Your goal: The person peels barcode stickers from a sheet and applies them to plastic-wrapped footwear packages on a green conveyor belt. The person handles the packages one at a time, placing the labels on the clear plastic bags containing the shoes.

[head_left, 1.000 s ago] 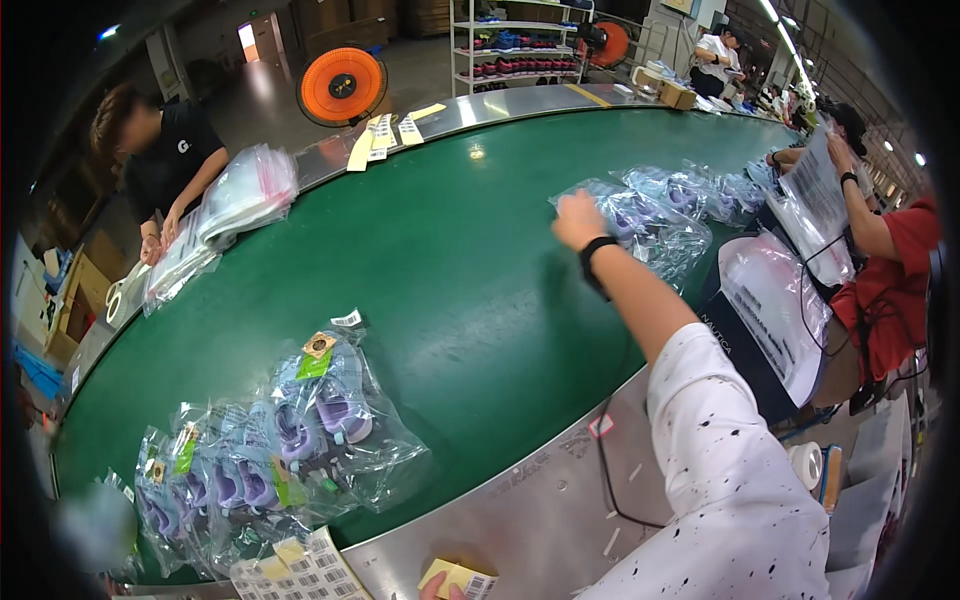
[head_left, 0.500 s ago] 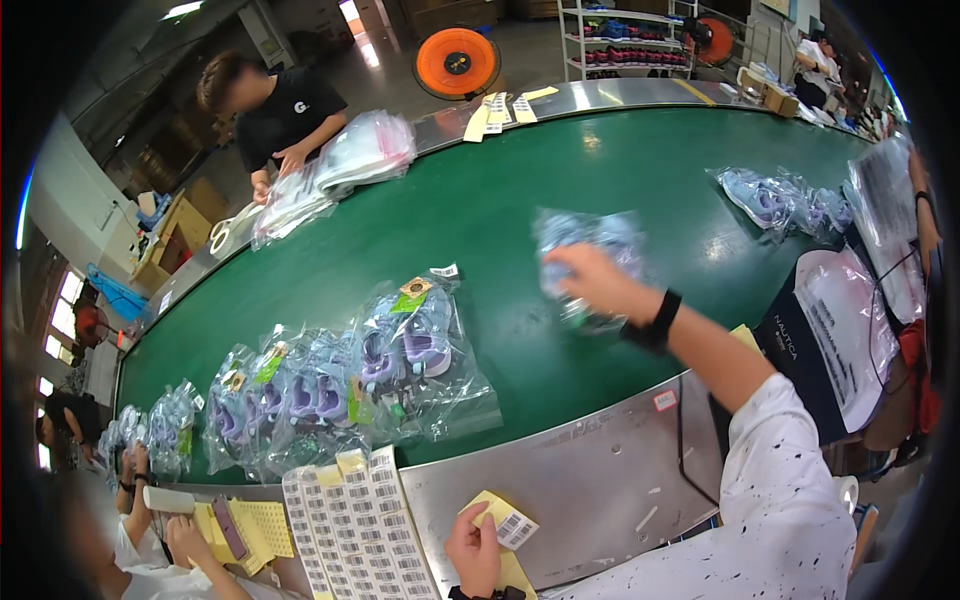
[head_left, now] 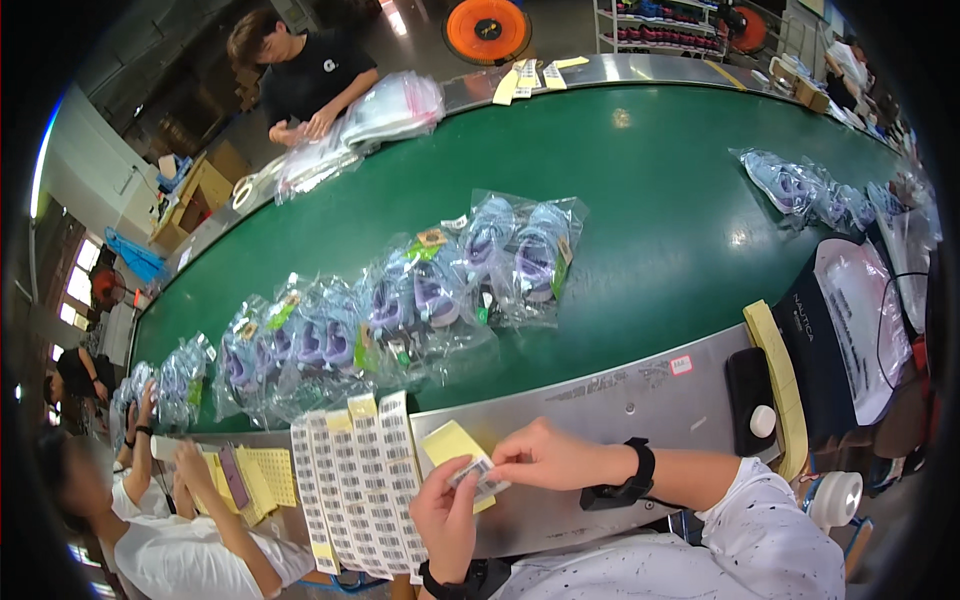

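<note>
Over the metal ledge, my left hand [head_left: 445, 515] is closed on a small piece of yellow backing paper [head_left: 452, 443] with a white barcode label on it. The fingertips of my right hand [head_left: 550, 455] pinch at the label's right edge; whether the label has come off the backing I cannot tell. Just beyond, on the green belt, lies a pair of light blue and lilac shoes [head_left: 535, 260] in a clear plastic bag. It ends a row of similar bagged shoes [head_left: 325, 335] with green tags, stretching away to the left.
Sheets of barcode labels [head_left: 360, 480] lie on the metal ledge [head_left: 590, 400] to my left. Right of me are a black case [head_left: 748, 400], yellow strips [head_left: 778, 380] and a dark box [head_left: 825, 330]. More bagged shoes [head_left: 790, 190] lie far right. Co-workers sit left and across.
The bagged shoes under my right hand now lie at the row's right end, released. My right hand has come back to the label in my left hand. The view has shifted.
</note>
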